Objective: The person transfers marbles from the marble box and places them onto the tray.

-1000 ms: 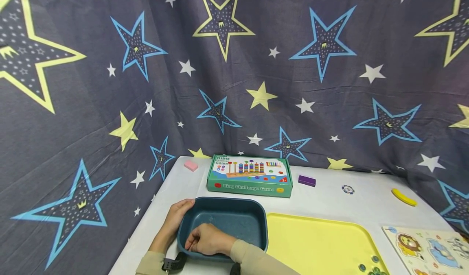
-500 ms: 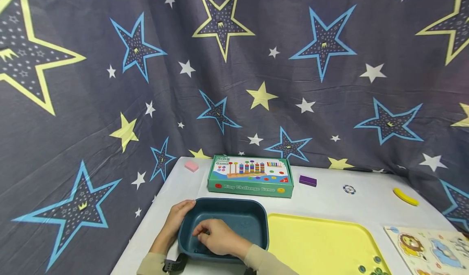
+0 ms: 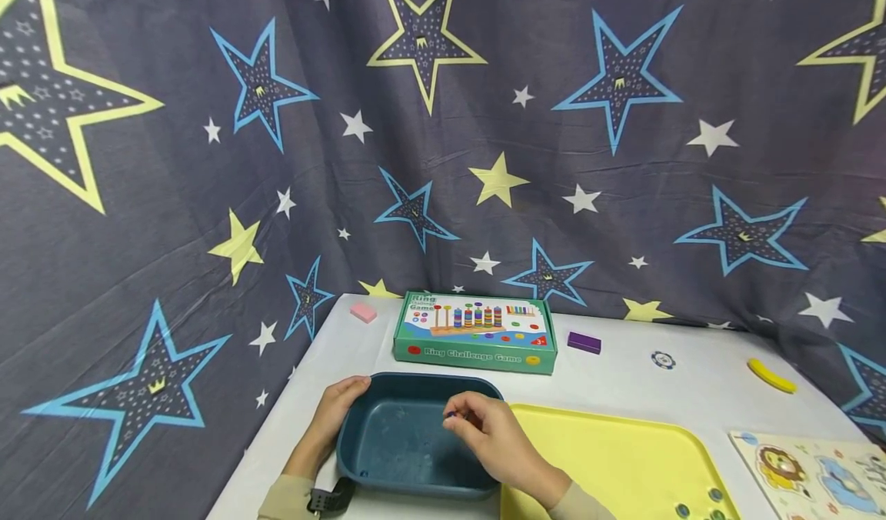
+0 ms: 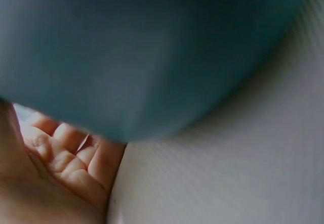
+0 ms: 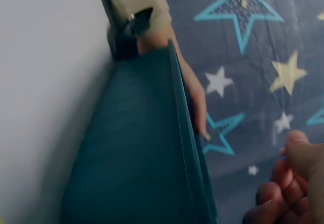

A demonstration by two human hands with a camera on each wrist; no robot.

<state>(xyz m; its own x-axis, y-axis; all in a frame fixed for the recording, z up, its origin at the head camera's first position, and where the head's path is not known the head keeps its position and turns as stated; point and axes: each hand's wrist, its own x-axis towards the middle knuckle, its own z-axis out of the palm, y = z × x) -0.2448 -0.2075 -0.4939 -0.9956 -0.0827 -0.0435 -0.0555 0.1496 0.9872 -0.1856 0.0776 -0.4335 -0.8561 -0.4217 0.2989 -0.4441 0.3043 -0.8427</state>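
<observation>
My left hand (image 3: pixel 334 414) holds the left side of a dark teal bin (image 3: pixel 415 488), its fingertips at the rim near the far left corner. In the left wrist view the palm and bent fingers (image 4: pixel 71 158) show beside the bin's wall. My right hand (image 3: pixel 494 439) is over the bin's right side and pinches a small dark blue piece (image 3: pixel 451 414) between thumb and fingertips. The fingers mostly cover that piece, so its exact kind is unclear. Another small dark blue piece (image 3: pixel 364 474) lies in the bin's near left corner.
Right of the bin lies a yellow tray (image 3: pixel 595 443), with several shiny round blue-green pieces (image 3: pixel 683 511) at its right end. Behind stand a green ring game box (image 3: pixel 475 334), a pink block (image 3: pixel 363 312) and a purple block (image 3: pixel 584 342). An animal puzzle board (image 3: pixel 810 466) is far right.
My right hand has risen from the bin's near left corner and moved right, with a small dark blue piece now showing at its fingertips. My left hand stays at the bin.
</observation>
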